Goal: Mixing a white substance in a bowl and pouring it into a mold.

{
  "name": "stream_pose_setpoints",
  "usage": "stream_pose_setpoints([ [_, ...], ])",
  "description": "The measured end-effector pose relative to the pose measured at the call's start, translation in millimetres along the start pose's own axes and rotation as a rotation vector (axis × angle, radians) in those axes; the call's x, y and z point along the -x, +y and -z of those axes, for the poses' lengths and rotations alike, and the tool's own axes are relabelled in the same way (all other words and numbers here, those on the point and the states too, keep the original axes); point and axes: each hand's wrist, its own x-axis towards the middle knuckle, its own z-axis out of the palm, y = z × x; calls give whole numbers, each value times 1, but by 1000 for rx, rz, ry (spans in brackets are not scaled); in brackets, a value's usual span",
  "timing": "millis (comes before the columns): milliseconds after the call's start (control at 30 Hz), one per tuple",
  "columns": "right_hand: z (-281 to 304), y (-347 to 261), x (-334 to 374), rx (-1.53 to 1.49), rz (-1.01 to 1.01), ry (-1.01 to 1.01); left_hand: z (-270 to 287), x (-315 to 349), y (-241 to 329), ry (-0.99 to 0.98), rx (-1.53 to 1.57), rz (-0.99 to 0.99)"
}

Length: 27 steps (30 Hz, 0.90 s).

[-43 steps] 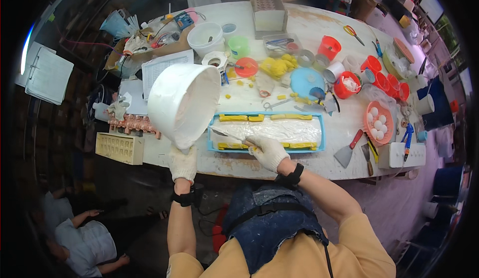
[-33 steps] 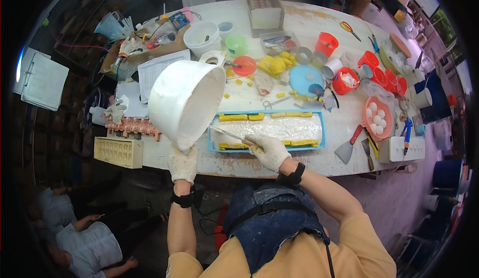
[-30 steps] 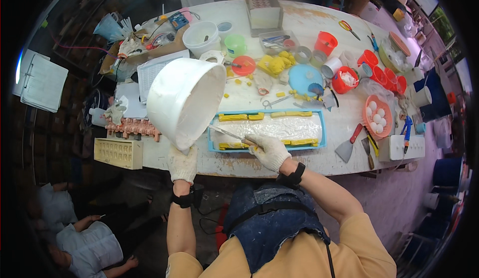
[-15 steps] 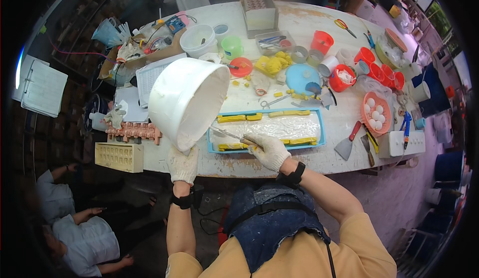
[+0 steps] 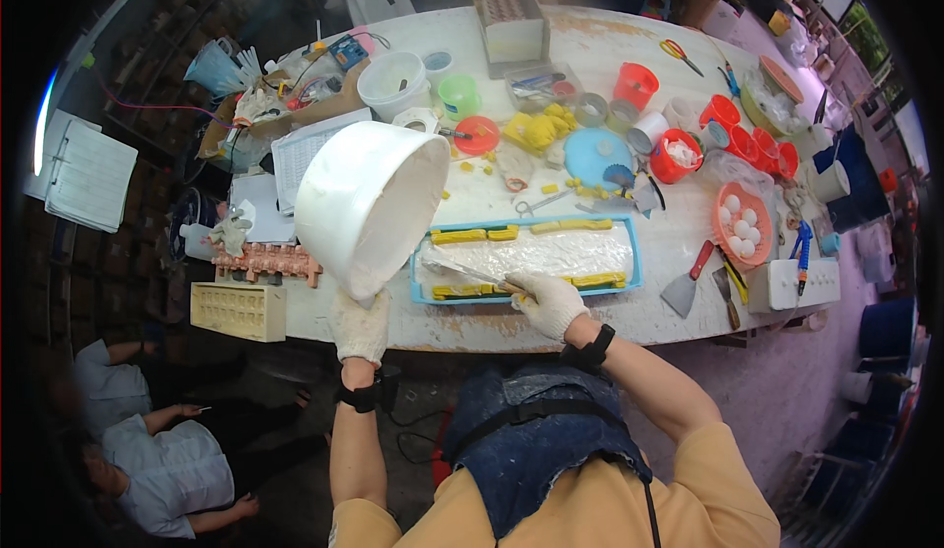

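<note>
My left hand (image 5: 360,326), in a white knit glove, grips the lower rim of a big white bucket (image 5: 339,199). The bucket lies tipped, its mouth facing right and smeared with whitish residue. In my gloved right hand (image 5: 549,304) is a long thin metal spatula (image 5: 470,273), its blade pointing left over a light-blue rectangular frame (image 5: 641,253). A shiny whitish mass (image 5: 556,250) fills the frame. Yellow clay strips (image 5: 474,235) line its far side, and more yellow strips (image 5: 598,280) line the near side. My right fingers close around the tool's handle.
To the right lie a red-handled scraper (image 5: 688,281) and a pink basket (image 5: 742,258) of white balls. A cream mold block (image 5: 236,310) stands at the left edge. Red cups (image 5: 636,84), a blue disc (image 5: 590,150) and scissors (image 5: 543,202) lie beyond the frame. Two people sit at lower left.
My right hand has moved right with the spatula, whose tip has drawn away from the bucket's mouth and is over the frame. The bucket has shifted only slightly in my left hand.
</note>
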Motion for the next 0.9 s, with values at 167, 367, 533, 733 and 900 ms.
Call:
stream_pose_setpoints([
  [167,36,-12,16,-125,-46,-25,-7,1,-21,-17,-36,46],
  [367,52,-75,-5,-198,9,33,-22,12,-12,-479,288,412],
  [533,54,-109,-38,178,218,336,-31,24,0,-577,400,398],
  [733,53,-143,-48,407,108,188,-41,22,36,-607,331,283],
  [900,12,-130,-11,478,231,121,-50,14,30,-536,41,100],
])
